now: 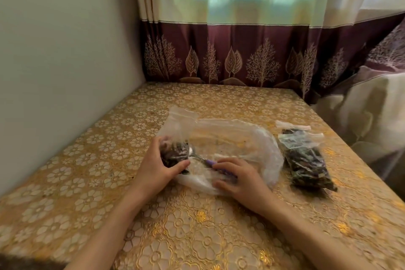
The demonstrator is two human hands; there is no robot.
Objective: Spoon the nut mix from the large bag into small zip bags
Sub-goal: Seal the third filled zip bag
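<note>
Your right hand (237,178) lay nearest, fingers loosely bent over the purple handle of the spoon (205,160); whether they truly gripped it or only rested on it, I could not tell. The spoon's bowl pointed left toward the small zip bag (175,149), likely so a scoop could go straight in. Your left hand (158,165) curled round that bag, thumb at its lower edge, holding it upright with its mouth up, which probably kept the nut mix from spilling. Both sat on the large bag (236,138), which lay flat and looked nearly empty. Well to the right, two filled bags (306,160) rested on the table (87,160), apparently set aside as done.
</note>
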